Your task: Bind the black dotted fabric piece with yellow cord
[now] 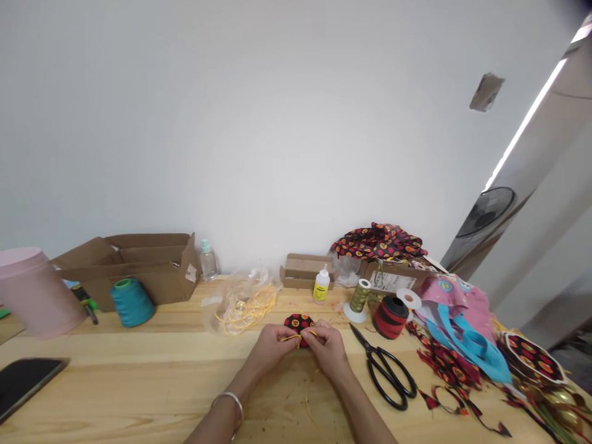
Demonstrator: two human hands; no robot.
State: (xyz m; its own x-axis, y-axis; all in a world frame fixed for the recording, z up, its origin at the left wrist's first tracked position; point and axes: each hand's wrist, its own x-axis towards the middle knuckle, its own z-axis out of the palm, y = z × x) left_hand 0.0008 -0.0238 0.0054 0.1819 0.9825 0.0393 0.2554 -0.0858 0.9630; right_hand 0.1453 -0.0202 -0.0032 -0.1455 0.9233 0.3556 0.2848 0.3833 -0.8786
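Note:
My left hand and my right hand meet at the middle of the wooden table. Each pinches a thin yellow cord that runs between them. The cord crosses a small round piece of black fabric with red and orange dots, which sits just beyond my fingertips. A silver bangle circles my left wrist. A loose end of yellow cord trails on the table between my forearms.
Black scissors lie right of my hands. Behind them stand a red and black spool, a gold thread spool and a glue bottle. Yellow cord in a plastic bag, teal thread cone, cardboard boxes, pink cup, phone, fabric scraps.

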